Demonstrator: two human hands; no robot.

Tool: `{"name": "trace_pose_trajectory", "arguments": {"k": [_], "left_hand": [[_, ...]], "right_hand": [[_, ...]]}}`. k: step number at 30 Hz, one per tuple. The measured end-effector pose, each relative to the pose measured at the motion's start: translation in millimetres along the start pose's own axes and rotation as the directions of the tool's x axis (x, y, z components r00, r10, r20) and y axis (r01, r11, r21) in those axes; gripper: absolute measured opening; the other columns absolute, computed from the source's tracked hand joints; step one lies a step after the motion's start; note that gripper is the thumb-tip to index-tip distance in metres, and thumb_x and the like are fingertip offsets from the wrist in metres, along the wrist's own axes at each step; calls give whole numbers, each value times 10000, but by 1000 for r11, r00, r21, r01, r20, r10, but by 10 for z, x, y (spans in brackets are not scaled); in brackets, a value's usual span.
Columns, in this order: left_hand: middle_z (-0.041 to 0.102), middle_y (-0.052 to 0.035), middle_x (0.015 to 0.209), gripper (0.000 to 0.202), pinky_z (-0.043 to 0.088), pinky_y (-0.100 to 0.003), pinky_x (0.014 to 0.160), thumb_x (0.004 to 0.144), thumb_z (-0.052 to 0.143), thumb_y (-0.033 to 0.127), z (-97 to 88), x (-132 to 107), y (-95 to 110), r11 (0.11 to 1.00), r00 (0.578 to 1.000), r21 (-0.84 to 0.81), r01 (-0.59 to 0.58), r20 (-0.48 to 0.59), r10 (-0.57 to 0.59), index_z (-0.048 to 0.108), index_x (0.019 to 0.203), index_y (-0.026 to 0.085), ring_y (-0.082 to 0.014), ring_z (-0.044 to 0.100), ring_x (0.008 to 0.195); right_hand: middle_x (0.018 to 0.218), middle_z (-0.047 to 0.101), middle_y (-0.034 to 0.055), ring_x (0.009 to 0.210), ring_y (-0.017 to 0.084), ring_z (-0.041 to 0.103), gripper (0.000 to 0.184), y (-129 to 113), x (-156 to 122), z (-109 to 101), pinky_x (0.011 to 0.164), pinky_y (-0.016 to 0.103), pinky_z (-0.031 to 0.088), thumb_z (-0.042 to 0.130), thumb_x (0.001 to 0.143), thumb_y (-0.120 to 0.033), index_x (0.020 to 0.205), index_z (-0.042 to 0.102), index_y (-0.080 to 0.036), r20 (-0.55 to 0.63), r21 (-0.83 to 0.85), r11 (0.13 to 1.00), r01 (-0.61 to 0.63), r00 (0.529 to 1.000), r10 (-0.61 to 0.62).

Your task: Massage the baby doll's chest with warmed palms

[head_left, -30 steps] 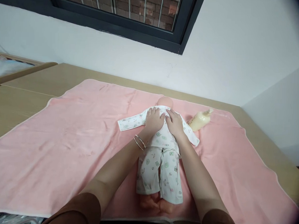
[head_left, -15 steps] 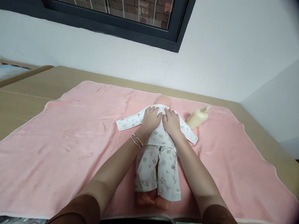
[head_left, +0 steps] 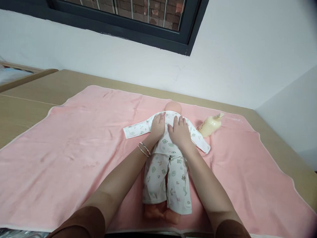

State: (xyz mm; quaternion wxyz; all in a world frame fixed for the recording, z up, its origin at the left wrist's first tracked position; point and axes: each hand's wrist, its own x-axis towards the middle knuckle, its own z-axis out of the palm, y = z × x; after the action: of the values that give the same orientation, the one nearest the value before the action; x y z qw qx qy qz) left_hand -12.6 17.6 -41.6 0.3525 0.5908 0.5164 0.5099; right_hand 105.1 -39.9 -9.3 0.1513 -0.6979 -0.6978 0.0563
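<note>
Head view, the only one.

Item: one doll (head_left: 169, 150), laid lengthwise, apparently face down, in the middle of a pink towel (head_left: 69, 154) spread over a wooden table (head_left: 25, 118). Head at the far end, bare feet (head_left: 154, 211) at the near end. Dressed in a white printed shirt (head_left: 168, 144), sleeves stretched out to both sides, and matching trousers (head_left: 156, 179).

Item: left hand (head_left: 158, 126), on the upper back of the doll, tipped onto its edge. Fingers extended and close together; no grip on the cloth shows (the palm is turned out of sight). Silvery bangles (head_left: 144, 149) at the wrist.

Item: right hand (head_left: 180, 132), palm down beside it on the same back. Fingers loose and spread, thumb toward the left hand, nothing grasped.

Item: one cream-coloured bottle (head_left: 210, 126), just beside the doll's right-hand sleeve in the view; whether upright or tilted, cannot tell.

Step in hand, by judgement: two-handed stroking or pressing of the upper back, through the shirt. Next move, likewise judged: it calls for light, even contact, the left palm levelled to match the right, and care not to ruck the shirt or knock the bottle.
</note>
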Motion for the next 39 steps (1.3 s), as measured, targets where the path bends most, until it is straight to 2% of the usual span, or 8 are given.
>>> {"name": "trace_pose_trajectory", "arguments": {"k": [6, 14, 17, 22, 27, 31, 35, 39], "left_hand": [[745, -187, 1424, 692, 457, -391, 1245, 1155, 234, 553, -14, 64, -34, 982, 997, -170, 80, 2, -81, 749, 1274, 106, -252, 680, 1380], [783, -126, 1351, 497, 460, -418, 1246, 1151, 348, 403, 20, 39, -100, 998, 998, -18, -66, -17, 65, 783, 1200, 166, -254, 677, 1348], [789, -117, 1339, 502, 475, -422, 1234, 1152, 348, 410, 19, 44, -95, 999, 998, -18, -51, -24, 50, 789, 1185, 173, -254, 685, 1334], [798, -124, 1314, 565, 494, -414, 1212, 1164, 296, 441, 14, 44, -82, 998, 999, -21, -52, -14, 51, 789, 1174, 166, -250, 706, 1305], [791, -120, 1328, 591, 477, -432, 1232, 1168, 272, 472, 30, 21, -82, 994, 996, 72, -86, -30, 89, 788, 1182, 185, -252, 686, 1329], [793, -118, 1317, 559, 473, -445, 1234, 1163, 289, 444, 46, 19, -91, 988, 994, 114, -100, -34, 105, 790, 1161, 195, -256, 682, 1320], [802, -118, 1286, 523, 477, -445, 1221, 1151, 311, 393, 49, 27, -94, 990, 994, 101, -98, -33, 102, 792, 1121, 189, -263, 688, 1295], [807, -122, 1260, 501, 484, -455, 1202, 1136, 310, 346, 46, 34, -85, 985, 991, 118, -128, -23, 132, 785, 1129, 186, -270, 693, 1274]], "right_hand": [[1804, 326, 51, 1704, 406, 175, 516, -70, -24, -51, 1301, 817, 121, 478, 1077, -342, 1579, 596, -326, 120, -22, 952, 306, 946, -301], [1747, 349, 293, 1664, 380, 312, 731, 41, 50, -69, 1363, 529, 218, 327, 1140, -452, 1677, 356, 44, 20, -87, 985, -150, 988, 153], [1753, 315, 312, 1670, 398, 291, 703, -87, -57, -68, 1366, 529, 198, 370, 1127, -381, 1678, 351, 53, 77, -162, 987, -11, 997, 24], [1814, 292, 62, 1716, 311, 171, 551, 93, 79, -43, 1385, 585, 111, 451, 1097, -346, 1635, 537, -263, 123, 6, 947, 320, 940, -318], [1808, 290, 149, 1701, 289, 235, 641, 338, 222, -61, 1374, 521, 194, 362, 1129, -435, 1694, 414, -136, 55, 87, 992, 88, 994, -93], [1669, 466, 327, 1610, 388, 412, 704, 84, 39, -85, 1291, 508, 358, 330, 1129, -428, 1616, 440, 69, 54, -101, 988, -116, 991, 122], [1685, 419, 356, 1614, 407, 399, 691, -101, -57, -50, 1308, 502, 329, 346, 1114, -346, 1635, 388, 107, 31, -186, 982, -37, 999, 44], [1805, 273, 203, 1697, 353, 228, 648, 112, 105, -18, 1367, 544, 203, 382, 1114, -379, 1697, 402, -96, 65, -30, 994, 109, 992, -107]]}}
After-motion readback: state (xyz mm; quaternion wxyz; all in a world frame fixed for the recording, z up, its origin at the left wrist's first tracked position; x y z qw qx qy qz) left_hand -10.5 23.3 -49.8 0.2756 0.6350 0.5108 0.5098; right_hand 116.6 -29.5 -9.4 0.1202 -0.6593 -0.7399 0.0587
